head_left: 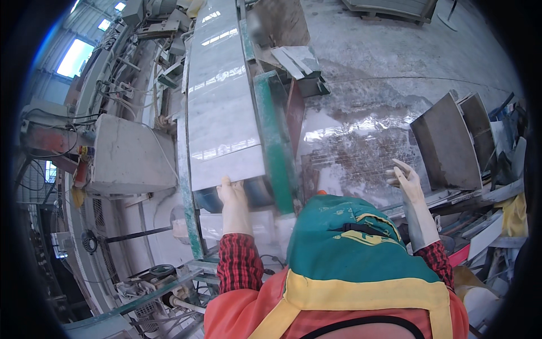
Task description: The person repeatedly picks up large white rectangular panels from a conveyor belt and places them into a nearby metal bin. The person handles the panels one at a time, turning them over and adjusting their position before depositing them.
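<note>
A pale, glossy stone slab (pixel 227 161) lies at the near end of a long conveyor, in line with more shiny white slabs (pixel 217 73) behind it. My left hand (pixel 232 199), in a cream rubber glove, grips the slab's near edge; part of its fingers is hidden there. Just below that edge shows the dark blue roller end (pixel 258 192) of the conveyor. Out to the right, my right hand (pixel 407 179), gloved the same way, hangs in the air over the wet floor. Its fingers are apart and hold nothing.
A green side rail (pixel 274 141) runs along the conveyor's right. Brown-grey panels (pixel 446 144) lean at the right, with offcuts piled near them. Cut strips (pixel 296 61) rest beyond the rail. Machinery and a white block-shaped housing (pixel 132 155) stand at the left. The floor (pixel 361 141) is wet.
</note>
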A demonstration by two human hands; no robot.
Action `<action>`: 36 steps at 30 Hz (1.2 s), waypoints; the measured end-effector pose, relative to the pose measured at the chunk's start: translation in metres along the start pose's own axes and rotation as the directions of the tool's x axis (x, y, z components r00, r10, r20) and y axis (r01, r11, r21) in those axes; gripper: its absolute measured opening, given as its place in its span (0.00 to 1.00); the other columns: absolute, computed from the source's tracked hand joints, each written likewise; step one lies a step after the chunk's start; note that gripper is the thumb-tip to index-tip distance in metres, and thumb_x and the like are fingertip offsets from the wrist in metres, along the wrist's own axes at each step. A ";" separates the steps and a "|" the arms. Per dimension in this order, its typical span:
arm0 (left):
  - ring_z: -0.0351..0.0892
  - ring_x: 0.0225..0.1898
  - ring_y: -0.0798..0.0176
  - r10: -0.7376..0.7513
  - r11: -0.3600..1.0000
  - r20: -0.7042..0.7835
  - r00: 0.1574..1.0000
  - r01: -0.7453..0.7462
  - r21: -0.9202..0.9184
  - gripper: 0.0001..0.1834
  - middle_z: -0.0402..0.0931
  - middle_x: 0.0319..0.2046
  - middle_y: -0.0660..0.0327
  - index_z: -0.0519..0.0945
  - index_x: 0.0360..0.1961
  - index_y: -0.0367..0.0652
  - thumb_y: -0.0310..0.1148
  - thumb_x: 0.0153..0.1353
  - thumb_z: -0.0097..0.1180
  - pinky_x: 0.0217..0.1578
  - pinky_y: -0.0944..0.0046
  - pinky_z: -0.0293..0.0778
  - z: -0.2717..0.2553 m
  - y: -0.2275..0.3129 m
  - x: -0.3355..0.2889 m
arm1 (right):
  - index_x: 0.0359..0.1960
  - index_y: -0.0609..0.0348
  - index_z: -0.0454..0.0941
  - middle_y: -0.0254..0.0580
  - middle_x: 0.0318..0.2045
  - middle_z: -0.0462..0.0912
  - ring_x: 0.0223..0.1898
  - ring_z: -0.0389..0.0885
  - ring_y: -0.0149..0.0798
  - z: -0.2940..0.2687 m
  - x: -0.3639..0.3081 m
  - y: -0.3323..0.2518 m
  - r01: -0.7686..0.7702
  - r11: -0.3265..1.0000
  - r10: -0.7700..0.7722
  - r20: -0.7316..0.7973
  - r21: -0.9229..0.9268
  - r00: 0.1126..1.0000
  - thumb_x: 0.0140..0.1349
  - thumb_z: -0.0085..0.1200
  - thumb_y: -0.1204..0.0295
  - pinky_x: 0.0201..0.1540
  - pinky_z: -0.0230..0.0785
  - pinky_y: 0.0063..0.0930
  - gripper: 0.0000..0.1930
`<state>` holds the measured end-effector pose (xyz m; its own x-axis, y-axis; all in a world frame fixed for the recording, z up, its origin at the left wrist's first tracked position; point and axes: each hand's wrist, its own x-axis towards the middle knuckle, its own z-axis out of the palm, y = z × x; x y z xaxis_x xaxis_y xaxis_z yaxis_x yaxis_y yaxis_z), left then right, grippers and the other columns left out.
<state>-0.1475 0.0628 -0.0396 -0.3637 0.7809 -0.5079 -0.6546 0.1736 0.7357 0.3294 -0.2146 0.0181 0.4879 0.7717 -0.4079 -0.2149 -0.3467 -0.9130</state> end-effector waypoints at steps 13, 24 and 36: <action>0.76 0.56 0.35 0.019 1.000 -0.105 0.994 -0.020 -0.009 0.21 0.67 0.61 0.43 0.62 0.65 0.41 0.27 0.73 0.47 0.52 0.32 0.80 0.015 0.001 0.004 | 0.65 0.62 0.71 0.50 0.43 0.86 0.36 0.86 0.37 0.020 0.015 -0.012 -0.036 0.997 0.042 0.093 -0.065 0.995 0.72 0.52 0.69 0.41 0.80 0.27 0.22; 0.78 0.54 0.36 0.067 0.998 -0.177 0.982 -0.063 0.029 0.21 0.69 0.60 0.42 0.63 0.64 0.36 0.29 0.73 0.49 0.48 0.33 0.83 0.018 0.000 0.014 | 0.65 0.62 0.71 0.50 0.43 0.86 0.36 0.85 0.36 0.007 0.010 -0.011 -0.048 0.995 0.054 0.069 -0.085 0.996 0.72 0.52 0.69 0.41 0.79 0.28 0.22; 0.73 0.60 0.42 -0.034 0.989 0.122 0.992 0.016 0.145 0.27 0.65 0.63 0.43 0.59 0.69 0.34 0.28 0.72 0.48 0.56 0.41 0.79 0.003 0.014 0.019 | 0.64 0.62 0.72 0.49 0.40 0.86 0.34 0.85 0.36 -0.005 0.001 0.026 -0.043 0.999 0.043 0.008 -0.007 0.999 0.71 0.54 0.68 0.39 0.80 0.29 0.22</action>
<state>-0.1614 0.0821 -0.0371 -0.2582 0.8418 -0.4741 -0.5570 0.2712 0.7850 0.3286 -0.2257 -0.0058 0.4714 0.7602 -0.4472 -0.2303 -0.3833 -0.8944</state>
